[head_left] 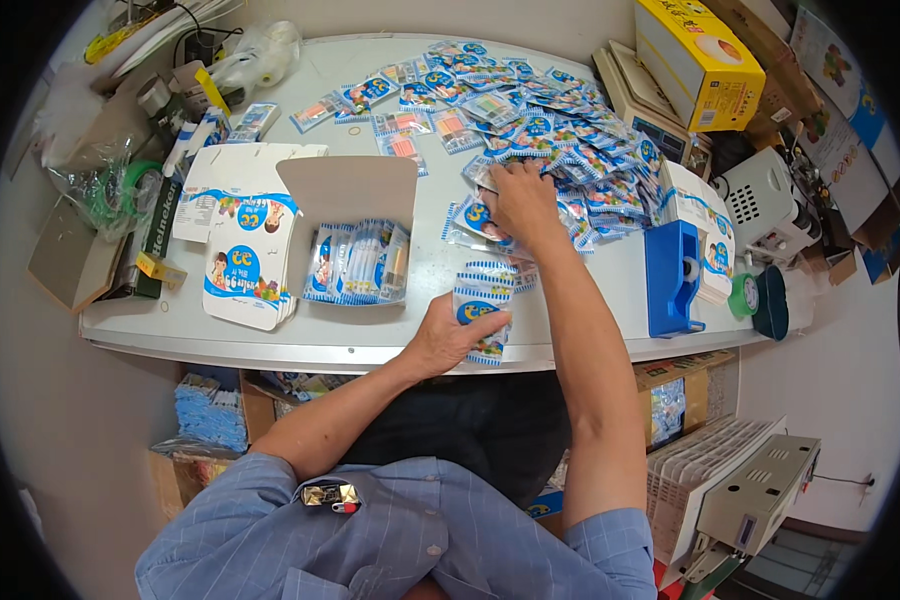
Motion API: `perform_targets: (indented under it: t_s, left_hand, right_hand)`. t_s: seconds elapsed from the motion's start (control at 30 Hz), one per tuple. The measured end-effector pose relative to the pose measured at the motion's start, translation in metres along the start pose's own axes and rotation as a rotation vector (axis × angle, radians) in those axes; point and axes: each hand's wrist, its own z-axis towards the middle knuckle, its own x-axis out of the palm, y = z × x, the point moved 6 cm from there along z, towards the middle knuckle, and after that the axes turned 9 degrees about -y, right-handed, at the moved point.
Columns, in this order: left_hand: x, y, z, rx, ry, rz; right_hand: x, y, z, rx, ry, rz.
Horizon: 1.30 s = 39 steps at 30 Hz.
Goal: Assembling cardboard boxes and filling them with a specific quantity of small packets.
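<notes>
My left hand [440,338] is closed around a small stack of blue-and-white sachets [482,284], thumb across the front, just over the table's near edge. My right hand [526,202] reaches to the near side of a large heap of the same sachets [580,130], its fingers bent down onto them; the fingertips are partly hidden among the packets. Loose sachets [478,222] lie beside its wrist. Left of my left hand stands an open white carton [360,195], its flap raised, with a row of sachets [358,262] standing upright in it.
Flattened printed cartons [242,270] are stacked left of the open box. A blue tape dispenser [673,280], a white printed carton [705,225] and a green tape roll [744,296] stand at the right. A yellow box [705,65] rests on a scale at the back right.
</notes>
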Motion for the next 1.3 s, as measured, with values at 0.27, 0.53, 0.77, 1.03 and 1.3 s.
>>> perform_targets:
  t_s: [0.27,0.53,0.77,1.03,1.3]
  left_hand:
    - [-0.008,0.005,0.005,-0.063,-0.008,-0.202]
    - [-0.006,0.004,0.007,-0.064,0.012,-0.257]
    - [-0.011,0.001,0.005,-0.017,-0.043,-0.156]
    - [-0.007,0.010,0.004,0.016,-0.066,-0.173]
    - [-0.002,-0.005,0.004,0.128,-0.132,-0.043]
  right_hand:
    - [-0.061,-0.025,-0.003,0.144,-0.362,0.619]
    - [-0.040,-0.061,-0.061,0.241,0.017,0.247]
    - [-0.044,-0.057,-0.053,0.487,0.098,0.051]
    - [-0.035,-0.072,-0.058,0.499,0.223,0.246]
    - [-0.075,-0.066,-0.123,0.738,-0.233,1.165]
